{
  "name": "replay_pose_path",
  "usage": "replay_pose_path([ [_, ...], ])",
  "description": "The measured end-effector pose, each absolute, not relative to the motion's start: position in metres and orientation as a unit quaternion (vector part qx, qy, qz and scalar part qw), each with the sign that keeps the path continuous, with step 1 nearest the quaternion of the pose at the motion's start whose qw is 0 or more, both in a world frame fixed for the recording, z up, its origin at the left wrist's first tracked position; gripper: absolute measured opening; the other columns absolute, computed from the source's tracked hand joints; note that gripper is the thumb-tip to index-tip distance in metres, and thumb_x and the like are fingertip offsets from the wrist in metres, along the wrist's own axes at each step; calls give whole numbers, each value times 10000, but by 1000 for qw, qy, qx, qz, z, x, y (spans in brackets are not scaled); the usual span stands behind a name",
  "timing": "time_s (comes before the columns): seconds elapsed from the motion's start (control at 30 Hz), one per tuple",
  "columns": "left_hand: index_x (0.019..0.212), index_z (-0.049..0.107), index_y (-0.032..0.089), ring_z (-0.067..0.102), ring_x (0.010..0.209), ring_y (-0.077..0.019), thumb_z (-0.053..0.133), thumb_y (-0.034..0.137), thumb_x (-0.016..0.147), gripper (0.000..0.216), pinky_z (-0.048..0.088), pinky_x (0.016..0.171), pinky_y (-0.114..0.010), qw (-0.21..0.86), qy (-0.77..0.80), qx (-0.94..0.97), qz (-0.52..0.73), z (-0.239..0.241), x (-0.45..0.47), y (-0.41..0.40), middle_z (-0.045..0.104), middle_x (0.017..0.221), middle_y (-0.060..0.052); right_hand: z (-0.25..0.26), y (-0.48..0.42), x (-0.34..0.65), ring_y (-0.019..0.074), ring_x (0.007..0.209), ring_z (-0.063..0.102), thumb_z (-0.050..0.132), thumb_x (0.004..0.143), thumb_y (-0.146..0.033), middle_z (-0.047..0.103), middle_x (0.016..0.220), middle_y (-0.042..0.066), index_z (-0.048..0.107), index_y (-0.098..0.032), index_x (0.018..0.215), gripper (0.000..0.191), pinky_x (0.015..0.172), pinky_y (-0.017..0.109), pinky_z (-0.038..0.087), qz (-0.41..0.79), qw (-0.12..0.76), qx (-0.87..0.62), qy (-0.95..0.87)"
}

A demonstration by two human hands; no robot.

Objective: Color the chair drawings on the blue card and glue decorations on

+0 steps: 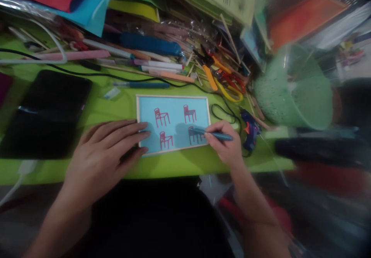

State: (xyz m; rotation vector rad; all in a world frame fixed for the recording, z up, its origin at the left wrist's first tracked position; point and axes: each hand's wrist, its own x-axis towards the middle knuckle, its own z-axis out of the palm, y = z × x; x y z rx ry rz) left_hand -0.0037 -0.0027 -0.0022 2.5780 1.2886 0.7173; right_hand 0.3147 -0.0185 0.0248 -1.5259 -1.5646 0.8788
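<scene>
A light blue card (176, 134) with a thin pale wooden border lies on the green tabletop. Four-legged chairs are drawn on it in red, in two rows. My right hand (224, 144) grips a dark teal pen (218, 135), its tip at the lower right chair drawing (193, 135). The upper right chair (190, 113) has a dark seat. At the card's left edge, my left hand (107, 149) lies flat with fingers spread, fingertips over the border. Whether the pen tip touches the card, I cannot tell.
A black tablet (49, 111) lies at the left. Behind the card are several markers (162, 64), a black cable, orange-handled pliers (210, 76) and yellow-handled scissors (232, 93). A glue gun (249, 130) and a green basket (295, 91) stand at the right.
</scene>
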Motion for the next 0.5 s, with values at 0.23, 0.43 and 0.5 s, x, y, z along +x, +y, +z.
replay_pose_path([
  [0.23,1225,691,271,680,1200,-300,636,254,963,268,481,1010,-478,87,434,864,240,-1,-3,-3,750,1315,-43,25,-19,314,108,597,588,737,893,-344,667,736,-27,675,-219,919,142,570,251,472,347,384,-609,-601],
  [0.43,1234,681,275,678,1205,-306,632,256,967,273,482,1017,-493,84,435,864,239,-2,-5,-3,747,1320,-46,24,-20,316,119,634,609,717,915,-350,681,776,-15,672,-220,927,138,601,266,490,334,386,-614,-602],
  [0.5,1226,687,270,686,1191,-310,631,252,965,268,484,1013,-498,84,432,864,243,-2,-5,-2,755,1304,-49,24,-20,316,115,639,608,714,919,-330,677,783,-20,672,-222,925,116,611,265,490,333,395,-611,-600],
])
